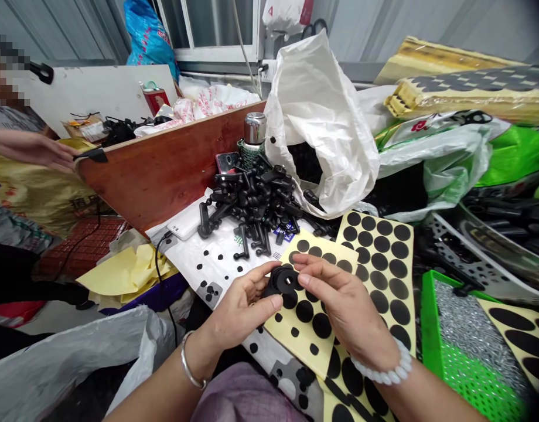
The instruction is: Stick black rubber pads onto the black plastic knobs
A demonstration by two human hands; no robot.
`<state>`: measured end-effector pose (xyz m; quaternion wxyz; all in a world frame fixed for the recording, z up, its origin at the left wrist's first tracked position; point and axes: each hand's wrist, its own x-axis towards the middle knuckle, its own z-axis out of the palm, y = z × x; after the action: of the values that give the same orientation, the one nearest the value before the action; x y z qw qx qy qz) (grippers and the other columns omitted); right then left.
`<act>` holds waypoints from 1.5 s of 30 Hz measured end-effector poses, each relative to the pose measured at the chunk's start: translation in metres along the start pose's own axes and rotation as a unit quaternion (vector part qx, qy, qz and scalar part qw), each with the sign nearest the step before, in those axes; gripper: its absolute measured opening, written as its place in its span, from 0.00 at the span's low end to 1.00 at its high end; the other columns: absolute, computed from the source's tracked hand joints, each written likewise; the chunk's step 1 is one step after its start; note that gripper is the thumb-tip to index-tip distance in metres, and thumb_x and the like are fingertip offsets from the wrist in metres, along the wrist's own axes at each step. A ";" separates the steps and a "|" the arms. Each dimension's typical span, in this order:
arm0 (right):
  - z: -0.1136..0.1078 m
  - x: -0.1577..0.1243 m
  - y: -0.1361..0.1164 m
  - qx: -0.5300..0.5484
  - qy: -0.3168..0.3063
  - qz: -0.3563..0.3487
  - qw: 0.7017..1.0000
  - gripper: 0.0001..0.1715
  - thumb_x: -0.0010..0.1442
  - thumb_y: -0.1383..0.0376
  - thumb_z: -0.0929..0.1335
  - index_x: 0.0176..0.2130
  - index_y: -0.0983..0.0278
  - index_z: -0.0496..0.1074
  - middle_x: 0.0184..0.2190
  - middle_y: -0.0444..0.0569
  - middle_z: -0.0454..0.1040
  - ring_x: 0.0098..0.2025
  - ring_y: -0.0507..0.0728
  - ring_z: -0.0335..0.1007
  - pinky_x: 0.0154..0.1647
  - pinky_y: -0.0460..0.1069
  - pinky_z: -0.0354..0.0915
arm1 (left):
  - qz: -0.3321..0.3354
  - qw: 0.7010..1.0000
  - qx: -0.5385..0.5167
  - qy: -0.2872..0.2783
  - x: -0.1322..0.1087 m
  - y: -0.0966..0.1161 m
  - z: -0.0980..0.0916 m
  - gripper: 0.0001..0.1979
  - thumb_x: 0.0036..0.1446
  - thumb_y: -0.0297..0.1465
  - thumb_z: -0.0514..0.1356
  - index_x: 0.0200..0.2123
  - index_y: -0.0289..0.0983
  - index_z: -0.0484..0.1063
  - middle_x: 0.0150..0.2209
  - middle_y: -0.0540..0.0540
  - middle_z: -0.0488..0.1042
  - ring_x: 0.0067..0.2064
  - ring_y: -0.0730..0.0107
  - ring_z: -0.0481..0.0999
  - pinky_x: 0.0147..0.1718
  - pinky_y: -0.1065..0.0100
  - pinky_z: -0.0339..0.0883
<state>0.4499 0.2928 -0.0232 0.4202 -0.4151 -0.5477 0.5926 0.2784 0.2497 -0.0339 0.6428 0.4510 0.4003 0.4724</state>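
Observation:
My left hand (245,308) grips a round black plastic part (283,280), thumb below and fingers behind it. A small shiny metal piece shows at the part's centre. The thumb and forefinger of my right hand (340,299) close on its right edge; whether they also pinch something small there I cannot make out. Beneath my hands lies a yellow sheet of round black stickers (302,334), some of its spots bare. A second sticker sheet (379,252) lies to the right. Beyond my hands is a heap of black jointed plastic arms (256,199).
An open white sack (322,117) stands behind the heap, beside a red-brown board (177,158). At right is a green basket (432,328) of small metal pieces. A white phone (186,223) with a cable lies at left. Another person's hand (36,149) reaches toward the board.

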 end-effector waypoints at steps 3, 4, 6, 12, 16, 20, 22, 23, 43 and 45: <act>0.001 0.000 0.003 -0.014 0.002 -0.002 1.000 0.03 0.54 0.64 0.70 0.28 0.61 0.73 0.47 0.48 0.69 0.53 0.60 0.61 0.55 0.55 0.53 | 0.002 1.000 0.006 -0.001 0.000 -0.001 0.002 0.29 0.52 0.32 0.60 0.56 0.34 0.57 0.42 0.42 0.71 0.40 0.68 0.70 0.39 0.68 0.62; 0.001 0.000 0.003 -0.020 0.002 -0.002 1.000 0.04 0.54 0.64 0.70 0.28 0.61 0.73 0.47 0.48 0.69 0.53 0.60 0.61 0.54 0.55 0.53 | 0.000 1.000 0.008 -0.001 0.000 -0.001 0.002 0.28 0.52 0.31 0.60 0.56 0.34 0.57 0.42 0.42 0.71 0.39 0.69 0.70 0.39 0.69 0.62; 0.001 -0.001 0.004 -0.031 0.001 -0.002 1.000 0.04 0.54 0.64 0.69 0.28 0.61 0.73 0.46 0.48 0.69 0.52 0.60 0.62 0.54 0.55 0.54 | -0.004 1.000 0.013 0.001 0.000 -0.001 0.003 0.28 0.52 0.31 0.59 0.56 0.34 0.57 0.44 0.41 0.71 0.39 0.70 0.70 0.38 0.69 0.62; 0.002 -0.001 0.005 -0.045 0.010 -0.015 0.999 0.04 0.53 0.64 0.69 0.27 0.61 0.73 0.44 0.48 0.70 0.52 0.61 0.61 0.53 0.56 0.55 | -0.015 1.000 0.023 0.011 0.001 -0.002 0.005 0.27 0.54 0.30 0.58 0.56 0.33 0.56 0.46 0.40 0.70 0.38 0.71 0.69 0.38 0.69 0.62; 0.003 0.000 0.006 -0.053 0.018 -0.012 0.998 0.05 0.53 0.64 0.69 0.27 0.61 0.73 0.45 0.49 0.70 0.51 0.61 0.62 0.53 0.56 0.55 | -0.017 0.999 0.042 0.031 0.003 -0.001 0.008 0.26 0.54 0.31 0.57 0.56 0.31 0.57 0.41 0.42 0.71 0.34 0.73 0.68 0.35 0.70 0.63; 0.003 0.001 0.006 -0.067 0.025 -0.015 0.997 0.05 0.53 0.64 0.69 0.26 0.62 0.73 0.44 0.49 0.71 0.51 0.61 0.63 0.52 0.56 0.55 | -0.019 0.998 0.051 0.042 0.005 -0.002 0.008 0.24 0.55 0.33 0.56 0.54 0.31 0.59 0.37 0.44 0.70 0.31 0.75 0.67 0.32 0.72 0.63; 0.004 0.001 0.005 -0.076 0.026 -0.021 0.997 0.06 0.53 0.63 0.69 0.26 0.62 0.73 0.43 0.49 0.71 0.51 0.61 0.63 0.52 0.56 0.55 | -0.021 0.997 0.054 0.045 0.005 -0.003 0.007 0.23 0.55 0.33 0.56 0.54 0.32 0.59 0.35 0.45 0.70 0.30 0.76 0.66 0.31 0.72 0.62; 0.005 0.001 0.005 -0.080 0.027 -0.025 0.996 0.05 0.53 0.64 0.69 0.26 0.62 0.73 0.42 0.49 0.71 0.51 0.61 0.63 0.52 0.57 0.55 | -0.022 0.997 0.056 0.047 0.005 -0.004 0.007 0.23 0.55 0.33 0.56 0.54 0.32 0.59 0.34 0.46 0.70 0.29 0.76 0.66 0.30 0.72 0.62; 0.014 -0.007 0.001 -0.354 0.093 -0.162 0.916 0.06 0.56 0.64 0.64 0.28 0.62 0.66 0.37 0.52 0.66 0.42 0.61 0.64 0.44 0.57 0.60 | 0.015 0.988 0.088 0.125 -0.004 -0.015 0.013 0.20 0.55 0.32 0.57 0.51 0.36 0.64 0.39 0.46 0.72 0.32 0.74 0.69 0.34 0.71 0.64; 0.010 -0.007 -0.003 -0.420 0.110 -0.166 0.885 0.09 0.54 0.60 0.66 0.33 0.63 0.66 0.38 0.54 0.66 0.40 0.63 0.64 0.40 0.59 0.60 | 0.022 0.987 0.093 0.132 -0.006 -0.016 0.013 0.20 0.55 0.32 0.56 0.51 0.37 0.64 0.40 0.46 0.72 0.33 0.73 0.69 0.36 0.70 0.64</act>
<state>0.4427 0.2829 -0.0192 0.3565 -0.5184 -0.7565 0.1787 0.2932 0.2392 -0.0457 0.5291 0.4515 0.5133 0.5027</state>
